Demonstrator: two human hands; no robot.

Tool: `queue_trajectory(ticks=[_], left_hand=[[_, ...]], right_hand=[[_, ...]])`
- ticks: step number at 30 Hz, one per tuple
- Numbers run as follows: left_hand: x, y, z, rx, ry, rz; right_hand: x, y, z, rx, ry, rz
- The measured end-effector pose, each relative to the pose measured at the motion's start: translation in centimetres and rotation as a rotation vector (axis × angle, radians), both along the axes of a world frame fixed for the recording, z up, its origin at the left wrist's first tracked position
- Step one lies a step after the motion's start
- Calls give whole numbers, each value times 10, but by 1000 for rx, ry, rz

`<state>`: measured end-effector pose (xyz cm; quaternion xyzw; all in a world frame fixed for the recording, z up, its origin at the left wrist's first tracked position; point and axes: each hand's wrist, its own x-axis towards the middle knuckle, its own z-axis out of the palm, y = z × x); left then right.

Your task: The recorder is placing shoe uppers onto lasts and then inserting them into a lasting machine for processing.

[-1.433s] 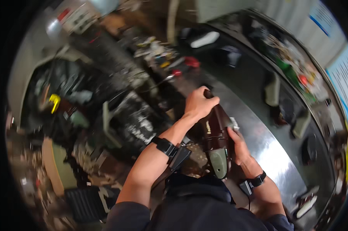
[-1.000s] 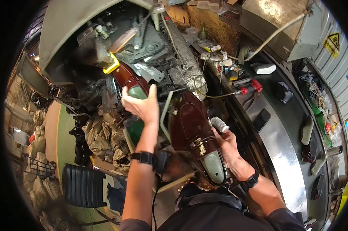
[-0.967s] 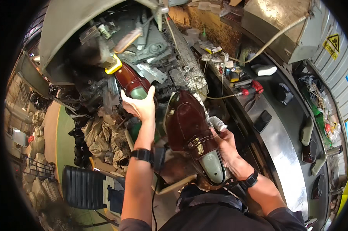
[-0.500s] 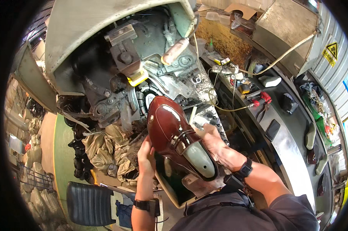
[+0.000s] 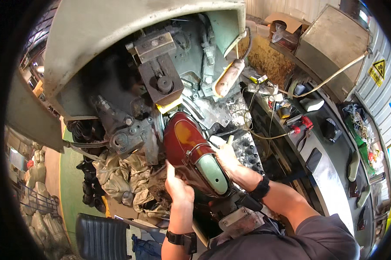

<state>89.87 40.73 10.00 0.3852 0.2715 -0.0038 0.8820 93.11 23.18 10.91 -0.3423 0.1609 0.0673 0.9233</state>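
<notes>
1. We had the dark red loafer [image 5: 183, 141] before us, sole down, a grey-green last [image 5: 213, 172] filling its opening. Its toe pointed into the machine and lay near the yellow pad [image 5: 169, 105] at the foot of the metal block [image 5: 160, 80].
2. As we judged it, steadying the shoe well called for even pressure from both sides, with the toe squared to the pad so that the shoe would not twist.
3. The glossy upper looked slippery to us, so a broad hold low on the flanks, well back from the block, seemed safer than a pinch near the toe.
4. Our right hand [image 5: 232, 164] was partly closed along the shoe's right side, its fingers reaching forward towards the toe.
5. Our left hand [image 5: 180, 187] sat by the shoe's left side, one finger straight up, the others curled in. The shoe's underside was hidden, so we could not tell how firmly that hand gripped.
</notes>
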Motion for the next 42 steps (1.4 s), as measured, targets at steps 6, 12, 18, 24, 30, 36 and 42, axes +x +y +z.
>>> queue_trajectory(ticks=[6, 12, 18, 24, 30, 36, 42], left_hand=[[-9, -17, 60, -203, -82, 25], [1, -20, 39, 89, -73, -7], [4, -19, 6, -11, -83, -43], [11, -38, -25, -43, -47, 143], [21, -55, -24, -49, 12, 196], [24, -62, -36, 30, -20, 325], [26, -65, -37, 28, 0, 357]], right_hand=[[4, 4, -5, -204, -24, -75], [11, -2, -9, -256, -50, 7], [10, -2, 7, -178, 34, 8], [15, -10, -17, -117, -25, 83], [17, -9, -24, -147, -49, 13], [18, -6, -27, -92, -68, 15], [22, -4, -30, -87, -111, 1]])
